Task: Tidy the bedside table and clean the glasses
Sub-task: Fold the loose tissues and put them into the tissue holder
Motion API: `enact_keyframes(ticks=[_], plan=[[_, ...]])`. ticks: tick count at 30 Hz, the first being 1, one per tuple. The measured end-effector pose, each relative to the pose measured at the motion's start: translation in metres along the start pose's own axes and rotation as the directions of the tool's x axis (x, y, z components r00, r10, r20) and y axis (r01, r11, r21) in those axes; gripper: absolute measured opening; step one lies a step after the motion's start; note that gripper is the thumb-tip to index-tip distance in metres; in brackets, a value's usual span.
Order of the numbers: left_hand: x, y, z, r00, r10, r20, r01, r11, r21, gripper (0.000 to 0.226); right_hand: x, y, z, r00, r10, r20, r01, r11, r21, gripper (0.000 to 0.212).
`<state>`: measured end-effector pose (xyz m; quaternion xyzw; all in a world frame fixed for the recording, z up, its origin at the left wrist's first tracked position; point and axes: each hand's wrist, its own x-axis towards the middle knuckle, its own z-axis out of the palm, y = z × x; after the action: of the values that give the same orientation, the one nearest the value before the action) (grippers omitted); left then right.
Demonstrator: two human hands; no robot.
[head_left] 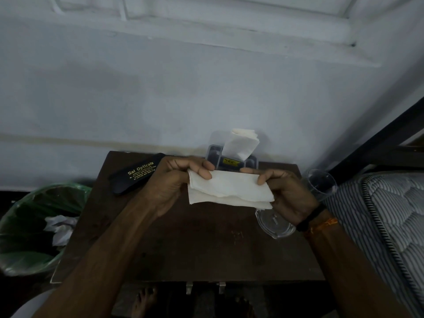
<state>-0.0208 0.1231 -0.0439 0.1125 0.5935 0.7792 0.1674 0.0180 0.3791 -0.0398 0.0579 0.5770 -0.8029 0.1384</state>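
1. Two hands hold one white tissue (229, 189) above the table (183, 249). Your left hand (174, 180) pinches its left top corner with thumb and fingers. Your right hand (284, 191) pinches the right top corner the same way.
2. Keep the tissue folded flat and smooth. A neat pad should wipe better than a bunched one.
3. Two clear glasses sit on the right side of the table. One glass (274, 223) is just under your right wrist. The other glass (321, 187) stands near the bed (378, 214).
4. Move slowly near them. They look light and could tip off the edge.
5. More tissue sticks up from the box (231, 157) by the wall.
6. A black case (135, 175) lies at the back left, and a bin (34, 228) waits beside the table.
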Motion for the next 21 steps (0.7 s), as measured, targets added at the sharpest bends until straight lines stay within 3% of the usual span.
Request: enact_keyframes(ticks=[2,4,7,11,16,21], plan=[[0.000,0.000,-0.001,1.000,0.030,0.001,-0.030,1.000,-0.003,0.059,0.000,-0.003,-0.004,1.000,0.001,-0.022,0.000,0.999,0.053,0.045],[-0.001,0.000,-0.002,0.997,0.068,0.026,-0.069,0.998,0.013,0.060,0.001,-0.007,-0.006,0.999,0.040,0.002,-0.040,0.990,0.137,0.022],[-0.001,0.001,0.000,0.985,0.141,0.096,-0.147,0.987,0.066,0.058,0.002,-0.004,-0.003,0.997,0.076,-0.017,-0.075,0.995,0.061,0.047],[-0.001,0.003,0.004,0.963,0.214,0.162,-0.238,0.960,0.148,0.039,0.004,0.002,0.008,0.985,0.171,-0.025,-0.172,0.981,-0.092,0.062],[0.001,0.001,0.001,0.930,0.260,0.261,-0.320,0.921,0.222,0.035,0.006,0.001,0.011,0.982,0.189,-0.016,-0.190,0.972,-0.141,0.059],[0.002,0.003,-0.004,0.911,0.257,0.322,-0.351,0.894,0.279,0.011,0.008,0.001,0.007,0.993,0.116,-0.018,-0.118,0.979,-0.166,0.054]])
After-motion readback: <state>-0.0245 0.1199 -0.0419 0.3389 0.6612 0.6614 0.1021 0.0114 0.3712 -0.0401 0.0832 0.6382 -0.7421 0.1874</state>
